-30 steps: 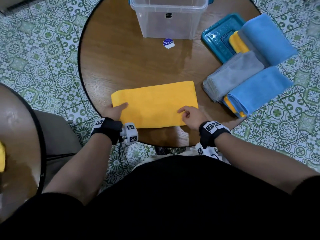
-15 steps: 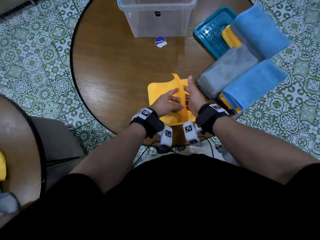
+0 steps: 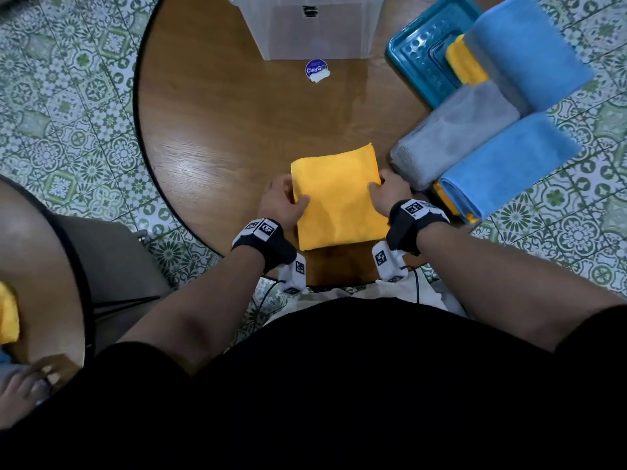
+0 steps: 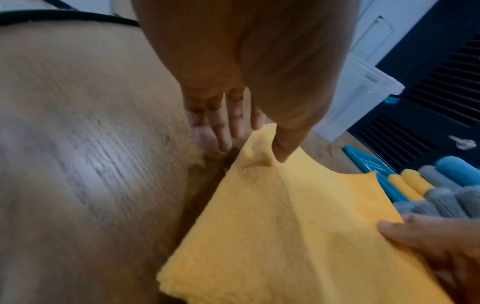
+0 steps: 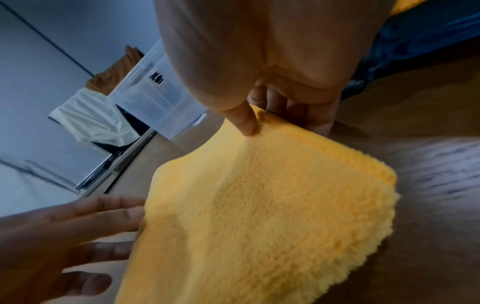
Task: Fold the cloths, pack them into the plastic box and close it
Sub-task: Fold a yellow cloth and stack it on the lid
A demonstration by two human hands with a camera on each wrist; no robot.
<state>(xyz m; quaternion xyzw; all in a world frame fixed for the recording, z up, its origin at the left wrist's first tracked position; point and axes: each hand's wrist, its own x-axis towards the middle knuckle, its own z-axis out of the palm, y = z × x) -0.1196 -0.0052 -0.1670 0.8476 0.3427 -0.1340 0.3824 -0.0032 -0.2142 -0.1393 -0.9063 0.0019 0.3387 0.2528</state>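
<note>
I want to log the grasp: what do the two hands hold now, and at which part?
The folded yellow cloth: left hand pinches its left edge, right hand pinches its right edge.

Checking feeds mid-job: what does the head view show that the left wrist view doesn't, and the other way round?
Only the head view shows the round purple sticker on the round wooden table, the green patterned floor tiles and both wristbands. Only the left wrist view shows the left hand from below: thumb on the folded yellow cloth, fingers straight beyond its edge. Both show that cloth, the right hand, the clear plastic box, the teal lid and the rolled grey cloth.
</note>
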